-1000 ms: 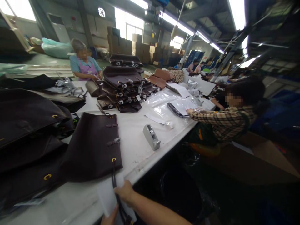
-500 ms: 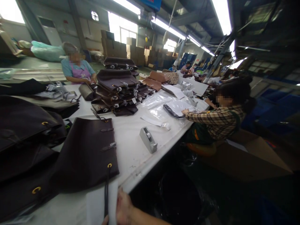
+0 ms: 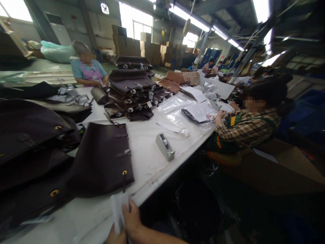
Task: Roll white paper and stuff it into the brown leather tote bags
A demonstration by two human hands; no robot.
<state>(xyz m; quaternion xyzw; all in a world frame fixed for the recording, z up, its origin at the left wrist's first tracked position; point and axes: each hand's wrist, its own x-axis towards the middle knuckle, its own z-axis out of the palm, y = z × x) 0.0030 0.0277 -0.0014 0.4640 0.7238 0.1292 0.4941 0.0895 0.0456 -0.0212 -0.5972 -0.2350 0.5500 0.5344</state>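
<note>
At the bottom of the view, a white sheet of wrapping is folded into a narrow strip around the end of a dark strap. My right hand grips its right side, with the thumb and fingers closed on it. Lower down, my left hand is partly cut off by the frame edge and pinches the wrapping's lower end. The strap comes out of a gold eyelet on a dark brown leather bag, which lies flat on the white table just beyond my hands.
More dark bags are heaped on the left, and another stack stands farther back. A grey tape dispenser sits near the table edge. One co-worker handles a plastic-wrapped item at right; another sits across the table.
The white sheet was wider and lay open under the strap; now it is folded narrow around it. My left hand has come further into view, and both hands grip the wrapping.
</note>
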